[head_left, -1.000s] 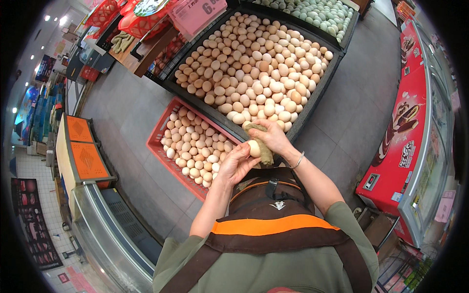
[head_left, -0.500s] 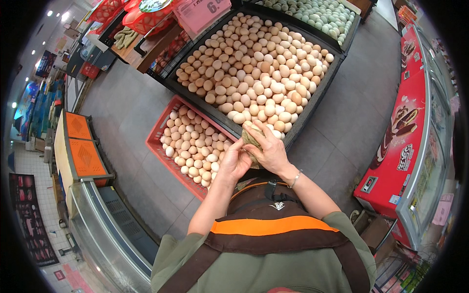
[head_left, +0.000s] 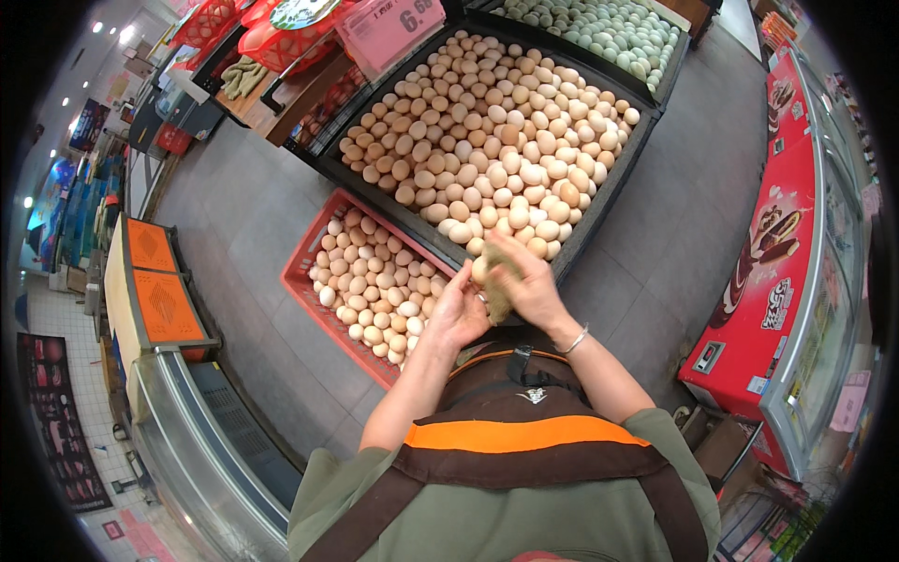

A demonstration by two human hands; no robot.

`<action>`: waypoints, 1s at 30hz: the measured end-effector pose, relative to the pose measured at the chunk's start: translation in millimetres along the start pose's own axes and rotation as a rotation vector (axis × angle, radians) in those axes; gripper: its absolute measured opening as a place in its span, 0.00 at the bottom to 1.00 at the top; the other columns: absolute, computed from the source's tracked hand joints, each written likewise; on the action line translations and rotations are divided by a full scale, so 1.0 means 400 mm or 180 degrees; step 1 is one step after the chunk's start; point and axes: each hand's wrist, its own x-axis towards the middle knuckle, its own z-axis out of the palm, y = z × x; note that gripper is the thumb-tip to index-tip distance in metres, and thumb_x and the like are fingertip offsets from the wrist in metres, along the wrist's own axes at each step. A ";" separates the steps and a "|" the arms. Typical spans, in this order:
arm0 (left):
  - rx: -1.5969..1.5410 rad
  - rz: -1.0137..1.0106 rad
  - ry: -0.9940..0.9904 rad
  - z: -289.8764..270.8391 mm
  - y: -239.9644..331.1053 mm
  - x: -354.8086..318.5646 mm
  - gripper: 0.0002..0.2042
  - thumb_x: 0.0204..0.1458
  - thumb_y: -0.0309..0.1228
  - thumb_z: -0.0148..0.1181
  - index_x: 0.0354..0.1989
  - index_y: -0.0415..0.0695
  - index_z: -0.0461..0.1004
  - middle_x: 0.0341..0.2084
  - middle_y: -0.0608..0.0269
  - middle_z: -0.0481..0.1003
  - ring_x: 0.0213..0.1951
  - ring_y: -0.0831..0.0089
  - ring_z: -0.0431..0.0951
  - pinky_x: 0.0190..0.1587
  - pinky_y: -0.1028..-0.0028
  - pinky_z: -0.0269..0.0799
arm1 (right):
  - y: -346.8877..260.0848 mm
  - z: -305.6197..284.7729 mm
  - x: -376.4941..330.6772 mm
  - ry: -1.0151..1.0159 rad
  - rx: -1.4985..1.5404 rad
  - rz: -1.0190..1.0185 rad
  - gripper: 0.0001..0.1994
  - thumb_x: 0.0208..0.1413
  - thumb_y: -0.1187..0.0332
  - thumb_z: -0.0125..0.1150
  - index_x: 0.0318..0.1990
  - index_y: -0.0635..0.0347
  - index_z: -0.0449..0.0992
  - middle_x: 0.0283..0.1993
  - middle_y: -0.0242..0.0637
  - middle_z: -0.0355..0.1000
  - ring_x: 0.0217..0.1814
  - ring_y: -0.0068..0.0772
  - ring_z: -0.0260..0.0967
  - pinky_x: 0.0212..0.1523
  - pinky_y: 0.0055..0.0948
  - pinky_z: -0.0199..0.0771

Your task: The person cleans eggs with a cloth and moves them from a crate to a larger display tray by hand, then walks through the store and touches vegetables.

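Both hands meet in front of my chest, over the near edge of the black bin. Right hand is curled over a greenish-brown cloth, fingers closed down on it. Left hand is cupped against it from the other side, fingers bent, holding an egg whose pale top shows between the two hands. The cloth lies against the egg, so hands, cloth and egg all touch.

Just beyond my hands the black bin is heaped with tan eggs. Below it on my left, a red crate sits on the grey floor, also filled with eggs, close beside my left hand. Further off, past the black bin, another bin holds pale green eggs. A red freezer stands well apart on my right, and a counter with orange panels stands on my left.
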 end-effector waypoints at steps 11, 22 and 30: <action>0.1060 -0.0028 0.0388 0.047 0.050 0.065 0.21 0.62 0.49 0.48 0.51 0.45 0.72 0.44 0.63 0.75 0.46 0.70 0.76 0.47 0.69 0.73 | 0.067 -0.007 0.037 -0.0265 0.1842 0.1054 0.15 0.66 0.68 0.51 0.56 0.65 0.71 0.52 0.35 0.73 0.53 0.25 0.69 0.56 0.25 0.68; 0.4537 0.1989 0.1411 -0.075 0.371 0.292 0.21 0.55 0.43 0.59 0.47 0.37 0.73 0.37 0.55 0.78 0.39 0.69 0.79 0.43 0.70 0.74 | 0.116 -0.156 -0.026 0.0966 0.1379 0.2113 0.13 0.65 0.71 0.50 0.53 0.66 0.71 0.45 0.37 0.77 0.45 0.21 0.71 0.47 0.23 0.72; 0.6892 0.2751 0.1090 -0.114 0.463 0.355 0.19 0.48 0.31 0.63 0.48 0.38 0.72 0.39 0.46 0.76 0.43 0.52 0.76 0.45 0.60 0.72 | 0.052 -0.167 -0.122 0.1264 0.1280 0.2540 0.12 0.65 0.70 0.50 0.52 0.63 0.71 0.43 0.35 0.77 0.39 0.16 0.68 0.40 0.21 0.72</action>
